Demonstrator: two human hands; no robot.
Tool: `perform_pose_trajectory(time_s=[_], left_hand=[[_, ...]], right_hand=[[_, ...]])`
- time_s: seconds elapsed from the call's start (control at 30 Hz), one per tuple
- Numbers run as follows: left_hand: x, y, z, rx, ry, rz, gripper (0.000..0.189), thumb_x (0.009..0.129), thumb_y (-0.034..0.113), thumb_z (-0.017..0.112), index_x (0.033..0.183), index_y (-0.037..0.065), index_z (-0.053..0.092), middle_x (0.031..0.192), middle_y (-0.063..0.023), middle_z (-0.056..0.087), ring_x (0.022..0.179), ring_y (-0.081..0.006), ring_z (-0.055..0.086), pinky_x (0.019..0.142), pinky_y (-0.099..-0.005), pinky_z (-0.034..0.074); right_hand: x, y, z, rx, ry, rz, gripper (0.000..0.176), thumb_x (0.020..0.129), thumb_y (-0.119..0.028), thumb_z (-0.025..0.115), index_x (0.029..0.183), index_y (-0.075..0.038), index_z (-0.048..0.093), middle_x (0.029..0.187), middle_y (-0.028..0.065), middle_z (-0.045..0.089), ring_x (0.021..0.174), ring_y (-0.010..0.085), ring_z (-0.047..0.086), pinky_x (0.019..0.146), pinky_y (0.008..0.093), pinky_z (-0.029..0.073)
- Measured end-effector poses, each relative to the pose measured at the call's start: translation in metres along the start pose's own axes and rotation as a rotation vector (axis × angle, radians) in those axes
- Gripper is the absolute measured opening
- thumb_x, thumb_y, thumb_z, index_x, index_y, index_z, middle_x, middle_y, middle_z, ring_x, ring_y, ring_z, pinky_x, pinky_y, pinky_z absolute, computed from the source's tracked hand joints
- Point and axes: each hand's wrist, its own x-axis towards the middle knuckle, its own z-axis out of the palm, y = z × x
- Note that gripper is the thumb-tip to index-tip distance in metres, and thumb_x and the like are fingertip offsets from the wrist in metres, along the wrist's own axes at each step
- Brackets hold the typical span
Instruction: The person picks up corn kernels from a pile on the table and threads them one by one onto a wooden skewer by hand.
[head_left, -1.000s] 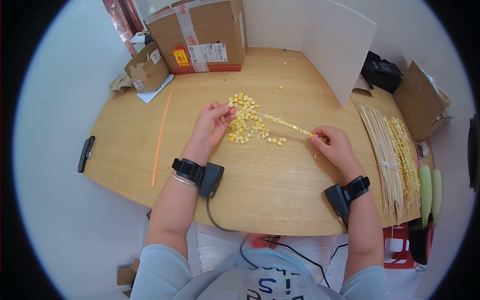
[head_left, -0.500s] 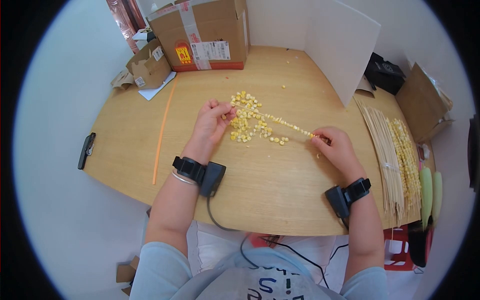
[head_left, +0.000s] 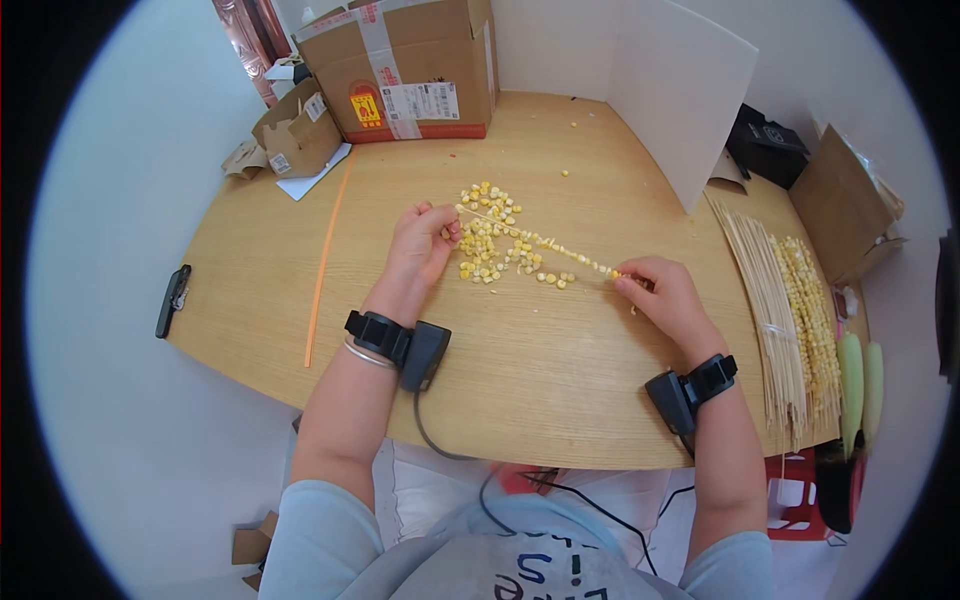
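Now the left hand (head_left: pixel 424 245) and right hand (head_left: pixel 662 290) sit slightly further left, each pinching the thin stick (head_left: pixel 485 216) between them; threaded kernels (head_left: pixel 552 245) still reach the right hand, leaving bare stick nearer the left, where loose kernels (head_left: pixel 483 245) lie alongside.

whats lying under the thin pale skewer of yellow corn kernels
Below the skewer are loose yellow corn kernels and a light-brown wooden tabletop. Whatever lies directly beneath the bare left hand and bare right hand is covered.
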Motion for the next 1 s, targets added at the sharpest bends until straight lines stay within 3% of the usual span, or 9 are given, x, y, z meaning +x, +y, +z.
perform_pose_trajectory(time_s=[0.17, 0.27, 0.7, 1.0], left_hand=[[-0.002, 0.004, 0.001, 0.002, -0.043, -0.016, 0.025, 0.077, -0.003, 0.06, 0.066, 0.01, 0.042, 0.068, -0.0056, 0.053, 0.063, -0.0152, 0.05, 0.058, -0.0272, 0.041], [0.003, 0.001, -0.004, -0.026, -0.054, -0.017, 0.027, 0.073, -0.007, 0.06, 0.073, 0.01, 0.039, 0.071, -0.0073, 0.053, 0.064, -0.017, 0.051, 0.06, -0.0282, 0.043], [-0.001, 0.002, 0.002, -0.053, -0.104, -0.022, 0.026, 0.075, -0.006, 0.059, 0.071, 0.009, 0.038, 0.075, -0.009, 0.054, 0.065, -0.018, 0.051, 0.061, -0.0285, 0.044], [-0.012, -0.009, 0.018, -0.023, -0.189, -0.113, 0.022, 0.076, -0.005, 0.059, 0.071, 0.009, 0.042, 0.073, -0.0068, 0.053, 0.066, -0.0156, 0.051, 0.061, -0.0267, 0.044]], right_hand=[[0.001, 0.002, 0.002, 0.01, -0.032, 0.003, 0.023, 0.08, -0.021, 0.063, 0.09, -0.001, 0.065, 0.072, 0.0123, 0.061, 0.064, 0.0211, 0.056, 0.059, 0.0311, 0.044], [0.0, 0.002, 0.003, 0.009, -0.019, 0.004, 0.023, 0.08, -0.021, 0.063, 0.09, 0.0, 0.065, 0.072, 0.0124, 0.061, 0.064, 0.0206, 0.056, 0.059, 0.0305, 0.044], [0.0, 0.0, 0.007, 0.077, -0.057, 0.053, 0.022, 0.081, -0.02, 0.062, 0.089, 0.001, 0.064, 0.07, 0.0119, 0.061, 0.062, 0.0192, 0.054, 0.058, 0.0298, 0.043], [-0.001, -0.008, 0.01, 0.05, -0.012, -0.041, 0.022, 0.081, -0.019, 0.062, 0.09, 0.001, 0.064, 0.069, 0.0117, 0.06, 0.061, 0.018, 0.053, 0.058, 0.0289, 0.043]])
